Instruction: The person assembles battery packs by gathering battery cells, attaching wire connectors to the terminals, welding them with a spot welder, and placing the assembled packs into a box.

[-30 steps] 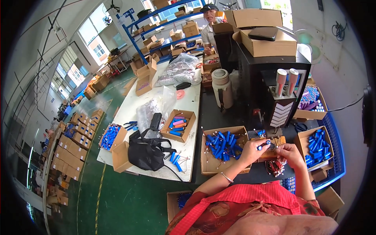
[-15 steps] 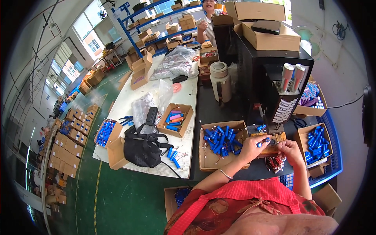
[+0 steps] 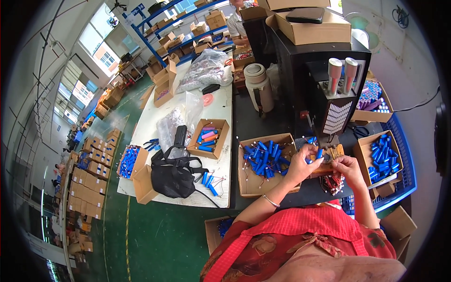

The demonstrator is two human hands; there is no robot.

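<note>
My left hand (image 3: pixel 301 167) is closed around a blue cylindrical battery cell (image 3: pixel 319 154), whose end points up between thumb and fingers. Close beside it, my right hand (image 3: pixel 350 170) pinches thumb and forefinger together; what they hold is too small to make out. Both hands are at the small wooden work block (image 3: pixel 334 151) under the head of a black machine (image 3: pixel 324 61) with two silver cylinders on its front. Below the fingers lies a bundle of red wires (image 3: pixel 334 183) with white connectors.
Left of my hands stands a carton of wired blue cells (image 3: pixel 244 183); another carton of cells (image 3: pixel 376 141) sits right, by a blue plastic crate (image 3: pixel 406 183). A thermos (image 3: pixel 258 89) stands behind. The white table (image 3: pixel 220 164) holds a black backpack (image 3: pixel 171 181). Another person (image 3: pixel 236 28) is behind the machine.
The view has shifted slightly, so the scene sits a little differently. My hands stay at the work block, and the cell in my left hand now points up more visibly. The other person has moved partly out of view.
</note>
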